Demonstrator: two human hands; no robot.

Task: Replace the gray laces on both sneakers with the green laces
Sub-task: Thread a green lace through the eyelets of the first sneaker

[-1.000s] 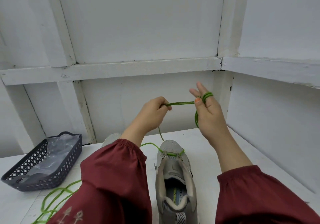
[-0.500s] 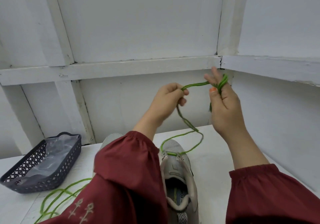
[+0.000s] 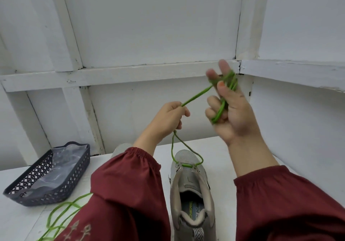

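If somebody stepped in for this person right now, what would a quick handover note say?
Left hand: pinches the green lace, which is stretched to the right hand.
Right hand: same lace wound round its fingers.
Sneaker on the table: no gray lace visible; green lace through the toe-end eyelets only.
Other sneaker: mostly hidden behind the left sleeve.
Second green lace: loose on the table near the basket.
Left: finish lacing this sneaker, then the other.

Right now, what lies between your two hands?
In the head view, just a taut stretch of green lace, pinched by the left hand and wound round the right hand.
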